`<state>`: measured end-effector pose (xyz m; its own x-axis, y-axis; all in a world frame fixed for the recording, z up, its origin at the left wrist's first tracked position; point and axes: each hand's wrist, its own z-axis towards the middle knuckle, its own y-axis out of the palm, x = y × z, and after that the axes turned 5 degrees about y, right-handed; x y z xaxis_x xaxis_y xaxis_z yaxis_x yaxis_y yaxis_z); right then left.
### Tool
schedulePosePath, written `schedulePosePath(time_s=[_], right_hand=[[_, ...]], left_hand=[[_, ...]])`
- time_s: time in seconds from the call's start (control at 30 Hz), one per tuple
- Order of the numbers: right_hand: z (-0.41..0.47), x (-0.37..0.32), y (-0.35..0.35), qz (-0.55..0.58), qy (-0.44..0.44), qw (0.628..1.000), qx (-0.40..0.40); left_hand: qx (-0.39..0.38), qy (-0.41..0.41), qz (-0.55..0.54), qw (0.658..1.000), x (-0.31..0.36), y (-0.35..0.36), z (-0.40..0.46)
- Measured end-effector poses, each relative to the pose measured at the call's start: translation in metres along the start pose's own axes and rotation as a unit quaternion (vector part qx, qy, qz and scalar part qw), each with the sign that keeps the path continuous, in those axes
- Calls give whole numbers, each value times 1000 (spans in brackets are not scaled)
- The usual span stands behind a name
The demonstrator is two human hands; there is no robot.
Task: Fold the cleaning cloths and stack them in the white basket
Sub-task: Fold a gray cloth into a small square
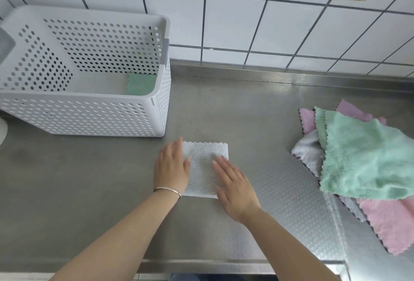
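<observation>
Head view, one frame. Stainless-steel worktop (224,105) against a white tiled wall (235,29).

Folded pale grey-white cleaning cloth with an embossed diamond pattern and scalloped edge (202,168) lies flat on the worktop, just in front of and to the right of the white perforated plastic basket (89,119). It is a compact rectangle; how many layers it has I cannot tell.

Left hand (171,169): fingers straight, palm down, resting on the cloth's left edge. Not gripping. A thin bracelet (168,190) sits at that wrist.
Right hand (235,186): fingers straight, palm down, pressing on the cloth's lower right part. Not gripping. Fingertips are slightly blurred.

Basket contents: one folded green cloth (141,84) on the floor at the right end, close to the right wall. Nothing else visible inside, though the near wall hides part of the floor.

Unfolded pile at right, well apart from the hands: mint-green fluffy cloth (367,162) on top, pink cloth (389,224) underneath and showing again at the far edge, grey cloth (310,153) poking out at the left. Exact count unclear; at least three.

Judgement: early in the task. One cloth stacked, a second being flattened and about ready to transfer. The pile remains to be folded.
</observation>
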<state>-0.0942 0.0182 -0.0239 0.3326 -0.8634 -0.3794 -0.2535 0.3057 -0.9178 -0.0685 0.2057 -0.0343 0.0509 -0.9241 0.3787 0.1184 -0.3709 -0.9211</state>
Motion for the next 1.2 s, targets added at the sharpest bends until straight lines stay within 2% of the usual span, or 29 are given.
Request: schedulePosePath(time_s=[0.07, 0.13, 0.3, 0.4, 0.47, 0.5, 0.53, 0.57, 0.63, 0.7, 0.77, 0.87, 0.97, 1.07, 1.2], right_hand=[[15, -1, -2, -65, 22, 997, -24], [24, -1, -1, -118, 39, 990, -66], [30, 2, 9, -154, 75, 978, -120], [41, -2, 2, -180, 84, 968, -155], [48, -5, -9, -165, 85, 967, -177], [49, -7, -14, -137, 92, 971, -173], [49, -8, -17, -94, 109, 978, -150], [47, -10, -20, -40, 142, 983, -113], [38, -13, -20, 95, 245, 965, -24], [33, -15, -20, 245, 353, 903, -13], [32, -11, -19, 331, 409, 848, -63], [29, -6, -23, 381, 423, 815, -109], [21, -4, -33, 461, 411, 781, -98], [15, -12, -58, 507, 366, 780, -32], [20, -55, -126, 550, 260, 792, 65]], left_hand=[[-36, 115, 64, 991, 8, 11, -8], [-92, 158, 115, 976, 11, 20, -13], [-157, 133, 144, 968, 1, 28, -11], [-162, 126, 131, 970, 0, 30, -9], [-184, 118, 79, 973, -1, 26, -7], [-180, 94, 56, 977, -1, 24, -8], [-144, 51, 34, 988, 1, 19, -11], [-67, -6, 7, 998, 2, 18, -14], [51, -156, -59, 985, 5, 17, -19], [29, -272, -91, 957, 8, 16, -21], [-18, -323, -75, 943, 11, 16, -21], [-38, -344, -110, 932, 22, 8, -21], [-19, -346, -205, 915, 38, -9, -22], [43, -282, -275, 918, 57, -43, -26], [186, -146, -301, 924, 65, -119, -19]])
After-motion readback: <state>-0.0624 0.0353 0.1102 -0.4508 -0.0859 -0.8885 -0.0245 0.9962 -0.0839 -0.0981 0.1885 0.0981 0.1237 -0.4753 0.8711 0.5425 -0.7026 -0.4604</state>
